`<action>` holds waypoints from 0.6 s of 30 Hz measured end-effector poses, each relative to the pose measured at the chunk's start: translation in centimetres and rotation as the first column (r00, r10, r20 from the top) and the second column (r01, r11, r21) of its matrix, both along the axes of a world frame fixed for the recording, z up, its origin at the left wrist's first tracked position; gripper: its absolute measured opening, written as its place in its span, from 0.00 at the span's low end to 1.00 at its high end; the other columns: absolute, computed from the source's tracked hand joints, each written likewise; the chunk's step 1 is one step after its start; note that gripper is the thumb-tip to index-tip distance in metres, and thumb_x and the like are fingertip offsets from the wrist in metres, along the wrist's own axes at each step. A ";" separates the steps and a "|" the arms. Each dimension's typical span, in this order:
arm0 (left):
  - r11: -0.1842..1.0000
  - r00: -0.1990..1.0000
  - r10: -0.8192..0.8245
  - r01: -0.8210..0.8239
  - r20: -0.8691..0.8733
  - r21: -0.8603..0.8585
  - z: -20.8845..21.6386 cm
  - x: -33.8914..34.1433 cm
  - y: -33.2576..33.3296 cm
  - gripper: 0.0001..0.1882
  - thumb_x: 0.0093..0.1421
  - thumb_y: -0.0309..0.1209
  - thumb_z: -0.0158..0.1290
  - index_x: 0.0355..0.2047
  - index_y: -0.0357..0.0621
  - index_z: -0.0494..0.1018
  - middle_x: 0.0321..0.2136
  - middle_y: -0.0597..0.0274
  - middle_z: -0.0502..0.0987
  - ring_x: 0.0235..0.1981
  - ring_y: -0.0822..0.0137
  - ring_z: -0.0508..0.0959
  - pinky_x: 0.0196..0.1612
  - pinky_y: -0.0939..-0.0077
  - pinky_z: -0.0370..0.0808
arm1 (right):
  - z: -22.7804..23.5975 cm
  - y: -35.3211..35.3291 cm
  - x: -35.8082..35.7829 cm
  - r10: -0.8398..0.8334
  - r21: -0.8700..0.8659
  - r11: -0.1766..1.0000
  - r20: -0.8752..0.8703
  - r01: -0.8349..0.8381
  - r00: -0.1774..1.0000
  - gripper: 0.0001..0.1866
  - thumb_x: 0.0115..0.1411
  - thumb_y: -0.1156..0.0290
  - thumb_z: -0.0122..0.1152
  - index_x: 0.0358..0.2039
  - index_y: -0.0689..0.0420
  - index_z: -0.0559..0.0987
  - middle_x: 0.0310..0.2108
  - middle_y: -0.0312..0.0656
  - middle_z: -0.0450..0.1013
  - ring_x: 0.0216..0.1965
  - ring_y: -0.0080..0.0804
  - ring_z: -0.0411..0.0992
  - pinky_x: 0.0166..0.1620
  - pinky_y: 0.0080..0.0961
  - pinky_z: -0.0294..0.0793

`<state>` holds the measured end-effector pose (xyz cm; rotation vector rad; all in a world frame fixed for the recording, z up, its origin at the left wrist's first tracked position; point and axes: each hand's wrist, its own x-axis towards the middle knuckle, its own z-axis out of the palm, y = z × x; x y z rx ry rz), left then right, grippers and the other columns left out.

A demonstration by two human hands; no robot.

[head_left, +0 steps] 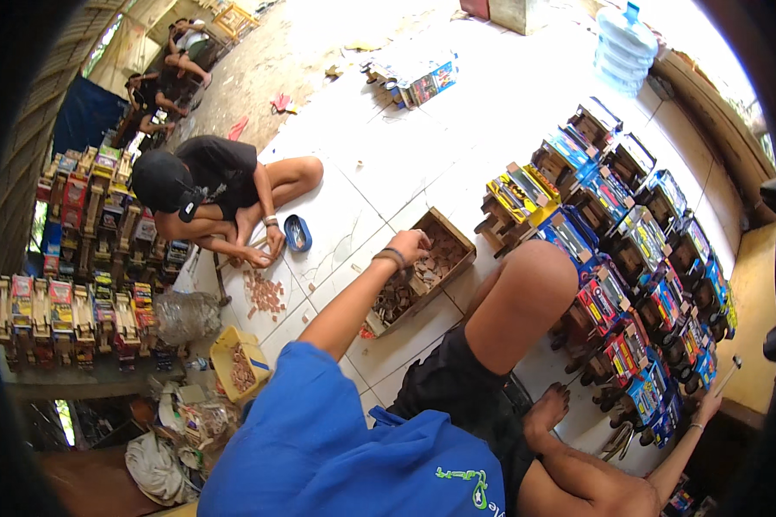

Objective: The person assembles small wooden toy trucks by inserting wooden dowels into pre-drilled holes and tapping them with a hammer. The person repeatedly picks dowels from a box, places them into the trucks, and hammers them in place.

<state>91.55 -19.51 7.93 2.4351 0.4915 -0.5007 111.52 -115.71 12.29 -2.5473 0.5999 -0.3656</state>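
Observation:
My left hand point(412, 246), with a band at its wrist, reaches down to a divided wooden box point(464, 239). Its fingers curl at the rim, and what they hold, if anything, is too small to make out. Small flat brown wood pieces point(444, 252) fill the box's far compartment; darker small parts point(393, 303) lie in the near one. Far to the right, my right hand point(707, 403) is closed round the handle of a small hammer point(730, 370), its head pointing up. Beside that hand stand rows of colourful wooden toy trucks point(622, 297).
Across the tiles, another person point(211, 185) sits handling small pieces by a pile point(264, 293) and a blue tin point(297, 233). A yellow tub point(233, 366) stands at left, near stacked toy trucks point(69, 302). More trucks point(418, 84) and a water jug point(622, 52) are farther off.

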 end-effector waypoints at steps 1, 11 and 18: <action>0.995 0.995 -0.043 0.051 -0.092 0.086 -1.8 1.5 0.2 0.14 0.60 0.30 0.59 0.46 0.40 0.80 0.38 0.51 0.84 0.41 0.57 0.84 0.48 0.64 0.81 | 0.3 0.7 -0.2 -0.008 -0.013 1.000 0.026 0.008 1.000 0.28 0.65 0.48 0.59 0.51 0.61 0.78 0.33 0.42 0.76 0.24 0.28 0.70 0.26 0.27 0.68; 0.927 0.952 -0.001 0.116 -0.306 0.358 -12.2 6.3 -2.2 0.14 0.64 0.28 0.48 0.41 0.40 0.83 0.46 0.46 0.81 0.48 0.48 0.82 0.48 0.56 0.81 | 10.3 11.2 -4.4 -0.078 0.105 0.990 -0.104 0.089 0.992 0.29 0.66 0.47 0.59 0.54 0.60 0.76 0.28 0.36 0.70 0.17 0.21 0.60 0.19 0.22 0.57; 0.904 0.937 -0.106 0.231 -0.334 0.360 -12.5 6.2 -1.0 0.15 0.63 0.29 0.49 0.44 0.41 0.82 0.48 0.47 0.80 0.50 0.49 0.81 0.49 0.56 0.80 | 11.4 16.0 -6.5 -0.028 0.219 0.975 0.004 0.026 1.000 0.27 0.68 0.51 0.57 0.58 0.59 0.74 0.33 0.33 0.72 0.18 0.17 0.58 0.18 0.17 0.56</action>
